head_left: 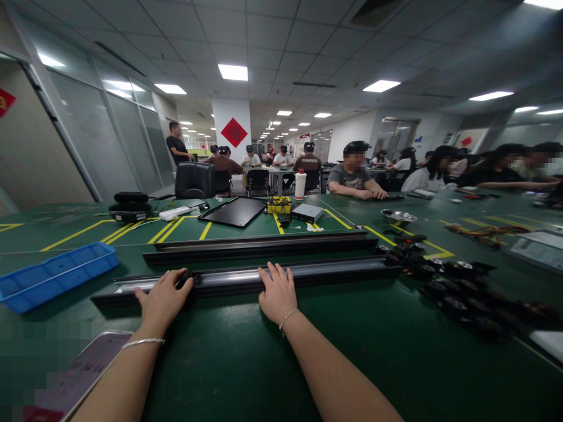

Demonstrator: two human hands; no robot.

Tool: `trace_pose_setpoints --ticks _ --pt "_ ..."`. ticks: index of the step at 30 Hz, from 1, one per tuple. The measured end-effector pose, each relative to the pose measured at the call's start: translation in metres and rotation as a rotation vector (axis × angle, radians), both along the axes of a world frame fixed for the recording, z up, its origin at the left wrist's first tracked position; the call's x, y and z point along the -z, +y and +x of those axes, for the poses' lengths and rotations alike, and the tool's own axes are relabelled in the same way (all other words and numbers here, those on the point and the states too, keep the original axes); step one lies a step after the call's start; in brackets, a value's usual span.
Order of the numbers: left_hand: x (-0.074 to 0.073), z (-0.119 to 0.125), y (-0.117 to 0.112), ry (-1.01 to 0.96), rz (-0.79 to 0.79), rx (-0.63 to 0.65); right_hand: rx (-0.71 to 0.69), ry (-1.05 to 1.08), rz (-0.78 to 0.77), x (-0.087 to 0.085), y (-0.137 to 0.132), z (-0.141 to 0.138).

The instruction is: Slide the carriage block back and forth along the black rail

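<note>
A long black rail with a pale inner channel lies across the green table in front of me. My left hand rests on its left part, fingers curled round a small black piece sitting in the channel. My right hand lies flat on the rail's middle, fingers stretched over it. A second black rail lies parallel just behind the first.
A blue tray sits at the left. A phone lies near my left forearm. Several small black parts are heaped at the right. A black panel, yellow box and metal bowl stand farther back. Other people sit at the tables behind.
</note>
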State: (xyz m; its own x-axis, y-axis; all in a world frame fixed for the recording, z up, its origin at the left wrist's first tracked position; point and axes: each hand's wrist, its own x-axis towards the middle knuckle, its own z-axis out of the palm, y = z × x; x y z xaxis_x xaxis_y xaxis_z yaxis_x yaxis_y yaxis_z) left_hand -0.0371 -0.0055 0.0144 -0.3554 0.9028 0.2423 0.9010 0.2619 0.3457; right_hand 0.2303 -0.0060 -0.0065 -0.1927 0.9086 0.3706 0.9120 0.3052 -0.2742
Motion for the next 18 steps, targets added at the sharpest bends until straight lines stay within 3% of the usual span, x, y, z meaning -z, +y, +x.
trace_pose_setpoints --ticks 9,15,18 --pt "0.0034 0.0044 0.0008 0.017 0.01 0.025 0.002 -0.002 0.003 0.0018 0.0009 0.0006" --pt "0.0082 0.0065 0.0016 0.121 0.056 -0.011 -0.002 -0.012 0.003 0.002 0.0009 0.0011" --pt "0.0089 0.0058 0.0016 0.158 0.014 0.034 -0.005 -0.02 -0.007 0.0005 0.0002 0.0013"
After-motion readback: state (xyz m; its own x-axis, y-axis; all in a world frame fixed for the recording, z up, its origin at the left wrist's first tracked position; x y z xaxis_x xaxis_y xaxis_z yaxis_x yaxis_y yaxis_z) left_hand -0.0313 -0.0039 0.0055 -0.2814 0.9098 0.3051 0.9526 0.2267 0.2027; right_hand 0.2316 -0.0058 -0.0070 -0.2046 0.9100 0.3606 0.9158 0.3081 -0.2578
